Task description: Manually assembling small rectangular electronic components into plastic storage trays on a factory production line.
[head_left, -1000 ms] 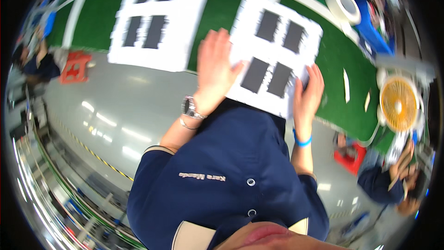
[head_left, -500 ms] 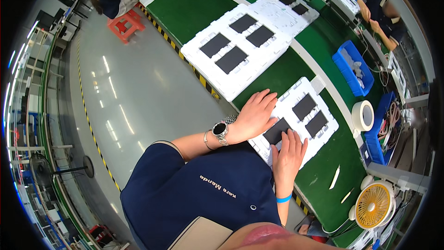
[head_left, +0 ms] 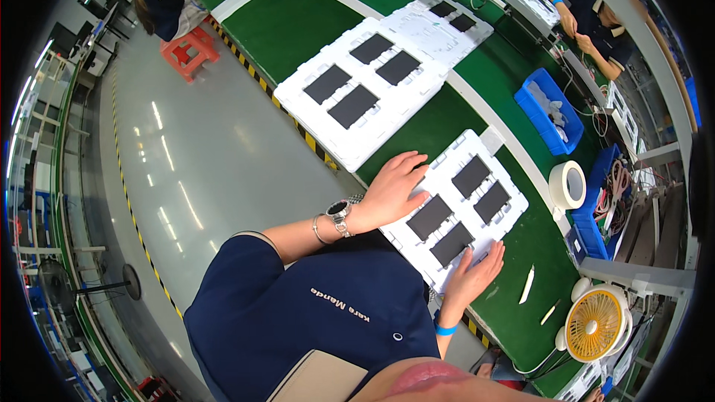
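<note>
In front of me lies a white foam tray (head_left: 443, 212) with several dark rectangular panels (head_left: 430, 217) set into its recesses. My left hand (head_left: 389, 192) rests at the tray's left edge, its fingers stretched out and holding nothing. At the near right edge is my right hand (head_left: 474, 275), with thumb and fingers apart. Its thumb tip reaches close to the nearest dark panel (head_left: 451, 245); whether it touches is unclear.
A larger white foam tray (head_left: 387, 108) with dark panels lies farther along the green bench (head_left: 261, 18). To the right are a blue bin (head_left: 550, 113), a tape roll (head_left: 567, 184), a white pen-like tool (head_left: 527, 284) and a yellow fan (head_left: 593, 325). Two people sit farther off.
My right hand has drawn back from the near part of the tray to its right edge, uncovering the nearest panel. My left hand stays at the left edge. The whole view has shifted slightly.
</note>
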